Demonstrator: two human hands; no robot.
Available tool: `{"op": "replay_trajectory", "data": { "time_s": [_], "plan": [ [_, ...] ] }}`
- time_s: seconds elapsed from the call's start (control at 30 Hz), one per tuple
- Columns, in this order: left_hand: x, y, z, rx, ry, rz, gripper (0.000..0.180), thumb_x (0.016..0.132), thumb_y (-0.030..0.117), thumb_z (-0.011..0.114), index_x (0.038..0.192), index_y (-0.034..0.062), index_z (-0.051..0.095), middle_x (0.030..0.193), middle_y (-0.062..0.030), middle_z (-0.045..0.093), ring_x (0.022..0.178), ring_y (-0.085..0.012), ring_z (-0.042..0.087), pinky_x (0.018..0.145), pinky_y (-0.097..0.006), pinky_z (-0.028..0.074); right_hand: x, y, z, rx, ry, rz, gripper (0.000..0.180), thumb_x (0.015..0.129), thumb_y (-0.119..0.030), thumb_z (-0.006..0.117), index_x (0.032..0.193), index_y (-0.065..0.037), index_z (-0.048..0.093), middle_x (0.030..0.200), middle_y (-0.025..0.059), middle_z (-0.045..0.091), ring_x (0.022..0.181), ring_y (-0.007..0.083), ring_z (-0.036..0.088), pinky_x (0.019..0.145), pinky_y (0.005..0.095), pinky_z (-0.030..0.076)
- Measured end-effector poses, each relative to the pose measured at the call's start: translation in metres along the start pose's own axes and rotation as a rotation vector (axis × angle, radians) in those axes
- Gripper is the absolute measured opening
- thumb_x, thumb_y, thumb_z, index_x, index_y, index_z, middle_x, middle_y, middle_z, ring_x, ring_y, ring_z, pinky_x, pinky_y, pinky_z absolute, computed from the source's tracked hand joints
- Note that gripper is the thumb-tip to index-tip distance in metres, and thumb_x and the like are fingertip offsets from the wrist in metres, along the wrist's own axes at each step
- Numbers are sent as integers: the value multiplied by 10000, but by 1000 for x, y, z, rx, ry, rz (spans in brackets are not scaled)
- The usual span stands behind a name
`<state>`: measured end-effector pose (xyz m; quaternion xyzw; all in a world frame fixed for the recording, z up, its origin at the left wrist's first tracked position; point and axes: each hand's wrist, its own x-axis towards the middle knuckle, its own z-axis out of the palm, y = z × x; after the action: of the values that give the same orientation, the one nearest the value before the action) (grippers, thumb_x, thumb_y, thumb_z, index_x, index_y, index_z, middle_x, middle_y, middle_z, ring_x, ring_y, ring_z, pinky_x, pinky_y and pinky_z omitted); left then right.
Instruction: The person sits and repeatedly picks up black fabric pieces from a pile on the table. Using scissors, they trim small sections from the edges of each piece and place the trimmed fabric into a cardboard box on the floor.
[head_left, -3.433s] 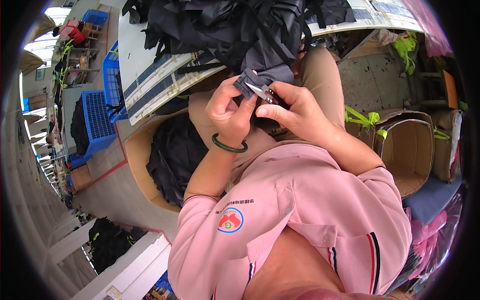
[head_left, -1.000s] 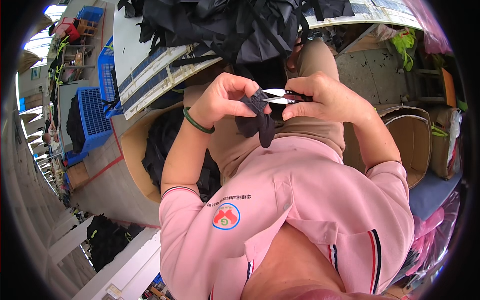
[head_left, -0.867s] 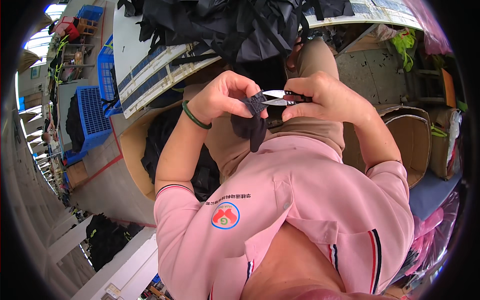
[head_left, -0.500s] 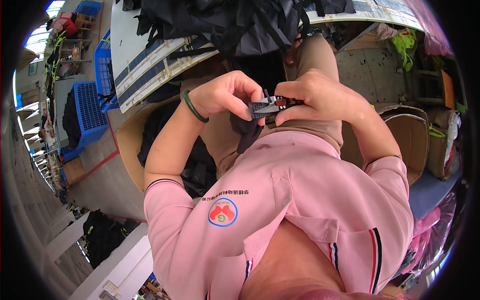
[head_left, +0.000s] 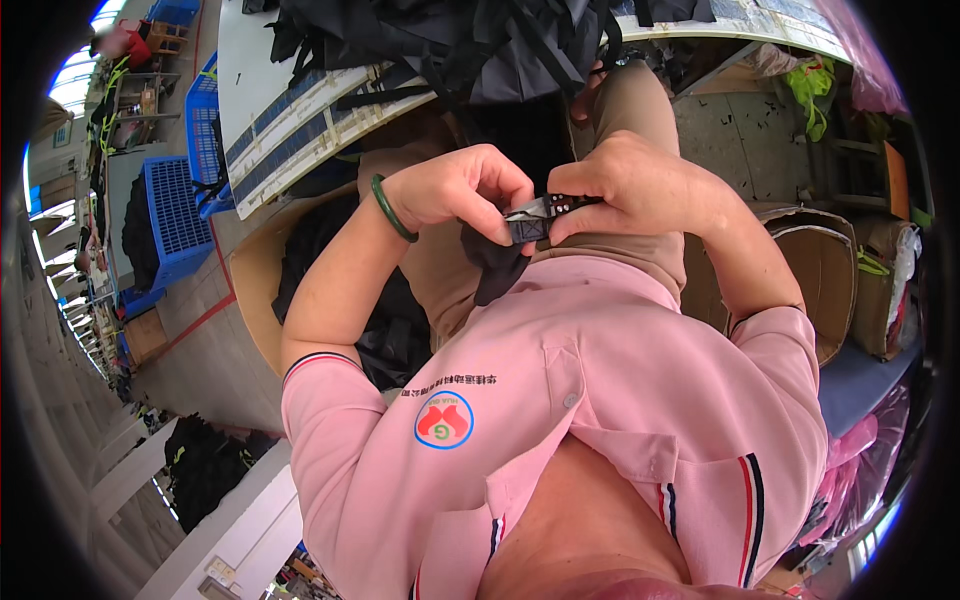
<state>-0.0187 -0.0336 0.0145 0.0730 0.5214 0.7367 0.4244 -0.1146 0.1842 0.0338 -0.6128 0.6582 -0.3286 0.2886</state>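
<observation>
My left hand (head_left: pixel 462 188), with a green bangle on its wrist, pinches a small black piece of fabric (head_left: pixel 497 262) that hangs down over my lap. My right hand (head_left: pixel 628 185) grips small metal thread snips (head_left: pixel 545 210), their tip touching the fabric between my thumbs. Both hands are close together, just above my pink shirt and tan trousers. Most of the snips is hidden inside my right fist.
A heap of black fabric and straps (head_left: pixel 450 40) lies on the white table (head_left: pixel 250 60) ahead. A brown bin with dark cloth (head_left: pixel 300 270) stands at my left, cardboard boxes (head_left: pixel 800 260) at my right, blue crates (head_left: pixel 170 210) at the far left.
My hands have drawn closer together and nearer to my body. The black fabric piece hangs lower from my left fingers, and the snips now sit against it.
</observation>
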Motion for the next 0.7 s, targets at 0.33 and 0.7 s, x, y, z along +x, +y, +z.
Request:
{"op": "replay_trajectory", "data": {
  "time_s": [0.33,0.7],
  "plan": [
    [3,-26,4,-28,635,372,191,726,-15,610,913,-39,635,944,-139,676,872,-177,643,821,-271,491,-9,15,8,26,368,265,415,777,-397,719,743,-13,565,560,136,532,517,324,526,505,385,394],
    [16,-24,24,26,815,633,182,775,-52,621,955,-35,641,960,-96,669,880,-143,622,841,-269,481,4,1,28,-261,529,157,402,777,-418,702,788,-49,543,640,60,634,575,273,623,512,365,481]
  ]
}}
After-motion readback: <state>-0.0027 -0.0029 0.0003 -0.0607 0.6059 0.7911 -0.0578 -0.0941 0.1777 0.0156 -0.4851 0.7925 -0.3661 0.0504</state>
